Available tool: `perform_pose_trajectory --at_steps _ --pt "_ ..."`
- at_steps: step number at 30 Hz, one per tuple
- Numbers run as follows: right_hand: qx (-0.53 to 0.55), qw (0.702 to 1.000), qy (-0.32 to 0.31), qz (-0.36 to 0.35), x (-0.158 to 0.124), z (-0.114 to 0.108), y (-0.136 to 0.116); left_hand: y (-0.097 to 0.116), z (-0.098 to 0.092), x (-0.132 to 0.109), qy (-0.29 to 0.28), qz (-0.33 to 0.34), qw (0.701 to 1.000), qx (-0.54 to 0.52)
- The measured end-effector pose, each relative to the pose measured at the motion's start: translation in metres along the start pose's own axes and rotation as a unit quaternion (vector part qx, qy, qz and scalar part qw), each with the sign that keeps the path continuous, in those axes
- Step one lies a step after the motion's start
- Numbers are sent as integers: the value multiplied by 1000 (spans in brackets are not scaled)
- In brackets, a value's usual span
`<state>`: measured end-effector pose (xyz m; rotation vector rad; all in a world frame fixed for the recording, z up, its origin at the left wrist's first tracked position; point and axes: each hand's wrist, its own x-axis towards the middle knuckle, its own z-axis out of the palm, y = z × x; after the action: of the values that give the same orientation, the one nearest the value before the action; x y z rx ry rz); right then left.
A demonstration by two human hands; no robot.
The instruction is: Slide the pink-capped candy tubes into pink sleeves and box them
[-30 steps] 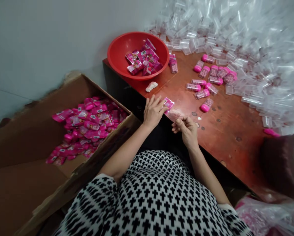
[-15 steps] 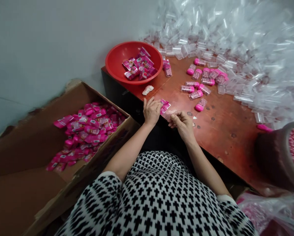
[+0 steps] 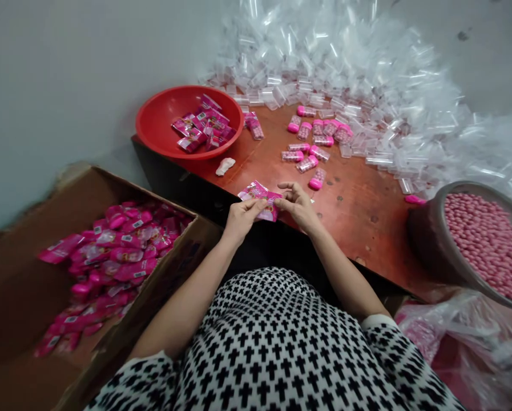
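Just over the table's near edge, a pink printed plastic wrapper (image 3: pixel 256 192) is pinched between the fingers of my left hand (image 3: pixel 241 218). My right hand (image 3: pixel 299 206) closes its thumb and finger on the right end of the same wrapper. Whether anything is inside the wrapper I cannot tell. Beyond my hands lie several clear bottles with pink caps (image 3: pixel 307 164), filled with pink balls. Beside the bowl rests a bottle in a pink wrapper (image 3: pixel 256 127).
A red bowl (image 3: pixel 153 128) holding pink wrappers stands at the table's far left. Below it, a cardboard box (image 3: pixel 123 185) contains wrapped bottles. Clear empty bottles (image 3: pixel 324 68) heap up behind. At right stands a bucket (image 3: pixel 427 228) of pink balls, above a plastic bag (image 3: pixel 474 331).
My view has swung right. My left hand, flat beside the wrapper on the table before, now pinches it up. My right hand has come in to grip its other end.
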<state>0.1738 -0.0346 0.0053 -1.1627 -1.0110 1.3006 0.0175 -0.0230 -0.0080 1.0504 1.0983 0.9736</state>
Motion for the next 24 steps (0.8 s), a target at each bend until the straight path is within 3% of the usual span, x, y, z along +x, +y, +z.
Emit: perform_pose_trajectory --at_steps 3,5,7,8,10,13,16,18,20,22,24 --pt "-62 997 -35 2 0 -12 1 1 0 1 -82 -72 993 -37" --pt "-149 987 -48 -26 3 -22 -3 2 3 0 -72 -90 992 -54" --pt "-292 952 -39 -77 9 -37 -13 3 7 -1 -36 -97 992 -74" --pt "-378 919 -29 -107 13 -47 -20 3 9 -1 -17 -101 991 -87" --pt "-553 819 -19 -153 23 -70 -34 3 11 -1 13 -118 986 -120" --pt "-712 686 -59 -141 37 -106 -47 4 13 0 38 -153 970 -186" --pt "-757 636 -97 -117 45 -130 -46 6 16 1 64 -181 945 -264" --pt "-752 645 -79 -114 43 -134 -42 8 19 2 85 -191 926 -313" --pt "-710 695 -8 -112 33 -125 -36 9 20 4 103 -197 908 -354" --pt "-595 794 66 -100 14 -102 -30 9 22 6 117 -204 893 -383" --pt "-391 917 52 -65 -11 -71 -25 10 22 7 128 -206 881 -406"
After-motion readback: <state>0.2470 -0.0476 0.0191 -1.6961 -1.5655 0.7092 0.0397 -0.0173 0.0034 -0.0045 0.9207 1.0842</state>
